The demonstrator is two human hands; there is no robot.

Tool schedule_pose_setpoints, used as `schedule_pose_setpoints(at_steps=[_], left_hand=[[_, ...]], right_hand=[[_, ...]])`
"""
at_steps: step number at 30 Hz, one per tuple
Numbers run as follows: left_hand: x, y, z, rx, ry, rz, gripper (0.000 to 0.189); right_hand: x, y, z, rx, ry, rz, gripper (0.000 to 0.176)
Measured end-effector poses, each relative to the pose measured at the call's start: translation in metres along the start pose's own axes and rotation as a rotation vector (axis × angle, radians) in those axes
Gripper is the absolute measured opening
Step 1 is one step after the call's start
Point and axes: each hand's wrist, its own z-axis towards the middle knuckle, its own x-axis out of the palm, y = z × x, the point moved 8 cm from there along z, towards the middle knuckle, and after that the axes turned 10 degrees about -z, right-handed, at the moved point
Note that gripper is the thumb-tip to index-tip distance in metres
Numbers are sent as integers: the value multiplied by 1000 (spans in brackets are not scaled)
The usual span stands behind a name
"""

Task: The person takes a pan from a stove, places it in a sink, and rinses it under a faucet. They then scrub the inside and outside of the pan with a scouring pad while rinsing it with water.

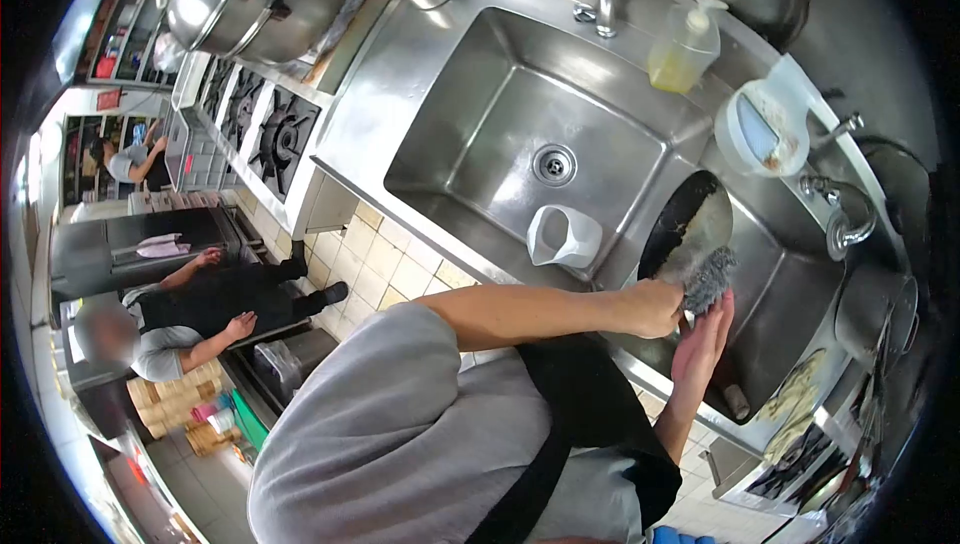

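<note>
A dark round pan with pale foam on its inner face is tilted over the right sink basin. My left hand is closed at the pan's lower edge; its exact grip is partly hidden. Just right of it, my right hand holds a grey metal scrubber against the lower part of the pan. A brown handle end shows low in that basin; where it leads is hidden by my right hand.
A white pitcher lies in the left basin. Behind are a faucet, a soap bottle and a white container. A stove stands left. One person is at left, another farther off.
</note>
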Motion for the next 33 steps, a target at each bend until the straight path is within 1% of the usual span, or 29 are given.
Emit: schedule_pose_setpoints(at_steps=[2, 3, 4, 6, 7, 8, 9, 10, 11, 12, 13, 14, 15, 16, 17, 19, 20, 22, 23, 24, 25, 26, 27, 28, 29, 30, 31, 32, 33], left_hand=[[-2, -21, -4, 56, 83, 159, 33], [-7, -36, -10, 93, 117, 195, 32], [-1, -36, -6, 121, 52, 266, 32], [17, -42, 1, 214, 175, 361, 37], [15, -45, 1, 215, 169, 362, 37], [16, -52, 0, 292, 187, 388, 40], [17, -58, -3, 365, 206, 413, 44], [11, -62, -5, 358, 204, 414, 44], [2, -67, -4, 343, 213, 389, 47], [-7, -72, -1, 331, 220, 368, 51], [-21, -76, 5, 274, 167, 300, 54], [-38, -82, 10, 336, 22, 284, 54], [-49, -83, 22, 495, -133, 367, 53], [-56, -77, 36, 649, -293, 446, 53], [-59, -63, 51, 637, -308, 440, 53], [-66, -44, 82, 607, -372, 596, 54], [-64, -34, 94, 612, -380, 592, 54], [-63, -30, 101, 667, -483, 629, 57], [-62, -28, 106, 669, -486, 624, 57], [-65, -31, 106, 662, -448, 593, 57], [-64, -30, 104, 647, -409, 557, 58], [-65, -27, 105, 634, -418, 555, 58], [-66, -24, 108, 619, -387, 478, 59], [-70, -23, 110, 609, -359, 402, 60], [-71, -25, 107, 624, -347, 423, 63], [-69, -22, 111, 622, -355, 422, 63], [-67, -19, 111, 661, -417, 404, 62], [-69, -19, 113, 703, -476, 388, 62], [-72, -22, 112, 671, -440, 386, 65]], right_hand=[[-3, -12, 0, 38, 3, -22, 60], [2, -9, 1, 14, -32, -17, 57], [2, -8, 4, 4, -18, -17, 57], [-8, -12, 6, 56, -73, -68, 53], [-15, -11, 8, 67, -143, -56, 46], [-17, -8, 11, 64, -138, -55, 46], [-26, -4, 11, 60, -210, -77, 45], [-27, 6, 9, 60, -283, -98, 44], [-21, 14, 6, 63, -312, -39, 45], [-23, 8, 8, 64, -306, -35, 45], [-31, 6, 8, -3, -323, -96, 46], [-37, 6, 8, -69, -337, -156, 47], [-33, 4, 8, -19, -325, -149, 48], [-37, -2, 9, -12, -308, -153, 48], [-48, -10, 10, -14, -321, -220, 48], [-62, -18, 10, -37, -333, -345, 50], [-65, -19, 11, -44, -329, -351, 50], [-58, -8, 7, -107, -351, -628, 51], [-56, -9, 9, -88, -347, -658, 53], [-56, -11, 14, -90, -342, -663, 53], [-57, -18, 17, -73, -313, -671, 55], [-55, -26, 22, -58, -279, -674, 56], [-48, -26, 29, -111, -247, -775, 58], [-43, -32, 36, -114, -230, -775, 58], [-34, -34, 42, -166, -190, -827, 57], [-23, -34, 45, -217, -154, -879, 57], [-12, -26, 46, -256, -184, -921, 54], [-15, -28, 50, -258, -186, -920, 54], [-19, -29, 52, -302, -175, -1067, 54]])
